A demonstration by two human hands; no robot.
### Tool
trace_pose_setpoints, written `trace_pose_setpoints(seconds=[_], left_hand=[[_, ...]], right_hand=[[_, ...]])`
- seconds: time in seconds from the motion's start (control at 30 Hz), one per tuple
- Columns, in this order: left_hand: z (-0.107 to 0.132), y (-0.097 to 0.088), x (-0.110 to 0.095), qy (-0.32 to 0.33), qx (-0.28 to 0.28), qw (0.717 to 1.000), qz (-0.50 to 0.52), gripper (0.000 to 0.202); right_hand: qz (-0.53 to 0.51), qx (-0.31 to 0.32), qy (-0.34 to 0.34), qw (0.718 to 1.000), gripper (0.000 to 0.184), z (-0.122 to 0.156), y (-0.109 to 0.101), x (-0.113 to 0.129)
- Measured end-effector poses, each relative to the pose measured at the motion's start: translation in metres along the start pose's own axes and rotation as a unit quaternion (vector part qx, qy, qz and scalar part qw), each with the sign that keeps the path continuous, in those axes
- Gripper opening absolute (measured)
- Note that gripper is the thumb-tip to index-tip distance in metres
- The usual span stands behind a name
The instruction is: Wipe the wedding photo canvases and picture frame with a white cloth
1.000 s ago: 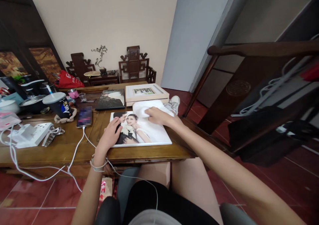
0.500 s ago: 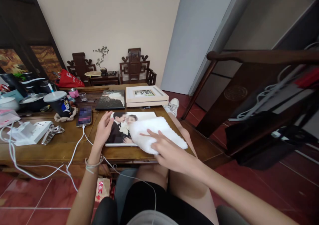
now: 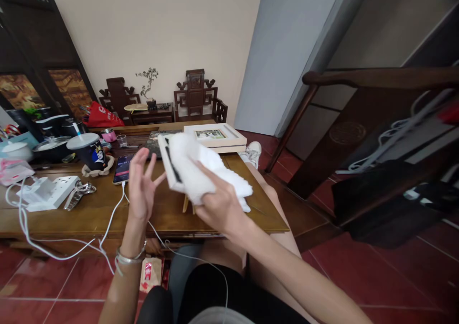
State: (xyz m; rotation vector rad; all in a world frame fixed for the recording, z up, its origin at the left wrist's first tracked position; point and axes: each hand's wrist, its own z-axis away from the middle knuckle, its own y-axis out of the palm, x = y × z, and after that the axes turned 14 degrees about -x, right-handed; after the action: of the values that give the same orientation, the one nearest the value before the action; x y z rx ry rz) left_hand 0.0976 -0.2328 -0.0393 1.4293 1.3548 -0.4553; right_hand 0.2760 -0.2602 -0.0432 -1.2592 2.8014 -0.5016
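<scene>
Gripped white cloth [image 3: 193, 164] over tilted photo panel [image 3: 168, 164], right of phone [image 3: 122, 169], with right hand [image 3: 219, 207] | Held left hand [image 3: 141, 190] splayed, grasping nothing, just right of phone | Risked dropping panel, likely through one-handed support and soft cloth slipping.

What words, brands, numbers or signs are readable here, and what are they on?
Nothing is clear enough to quote.
Phone: digits on screen, too blurred.
Red bag: white mark, too small.
Paper bag: red label, too small.
Large chair: round carved emblem, too faint.
White cloth in the right hand: no lettering visible.
</scene>
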Motion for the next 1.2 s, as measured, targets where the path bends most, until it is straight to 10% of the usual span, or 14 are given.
trace_pose_setpoints(seconds=[0.17,0.33,0.43,0.63,0.83,1.0,1.2], left_hand=[[0.004,0.007,0.044,-0.287,-0.020,0.954,-0.083,0.079],[0.018,0.023,0.057,-0.342,-0.028,0.939,0.015,0.059],[0.030,0.035,0.053,-0.356,0.005,0.933,0.059,0.031],[0.029,0.038,0.053,-0.298,-0.135,0.944,0.038,0.019],[-0.003,0.010,0.055,-0.349,-0.130,0.925,-0.076,0.022],[-0.009,0.000,0.058,-0.314,-0.099,0.936,-0.127,0.022],[-0.006,-0.001,0.058,-0.317,-0.063,0.934,-0.149,0.024]], right_hand=[[-0.012,-0.282,0.248,0.927,0.022,-0.029,-0.030,-0.026],[-0.187,-0.483,0.391,0.761,0.031,-0.036,-0.032,-0.046],[-0.242,-0.508,0.453,0.691,0.034,-0.026,-0.027,-0.053],[-0.306,-0.442,0.546,0.643,0.038,0.002,-0.032,-0.070],[-0.087,-0.406,0.469,0.779,0.037,0.024,-0.064,-0.099],[0.083,-0.152,0.331,0.928,0.014,0.039,-0.085,-0.115],[0.102,0.126,0.139,0.977,0.020,0.041,-0.078,-0.111]])
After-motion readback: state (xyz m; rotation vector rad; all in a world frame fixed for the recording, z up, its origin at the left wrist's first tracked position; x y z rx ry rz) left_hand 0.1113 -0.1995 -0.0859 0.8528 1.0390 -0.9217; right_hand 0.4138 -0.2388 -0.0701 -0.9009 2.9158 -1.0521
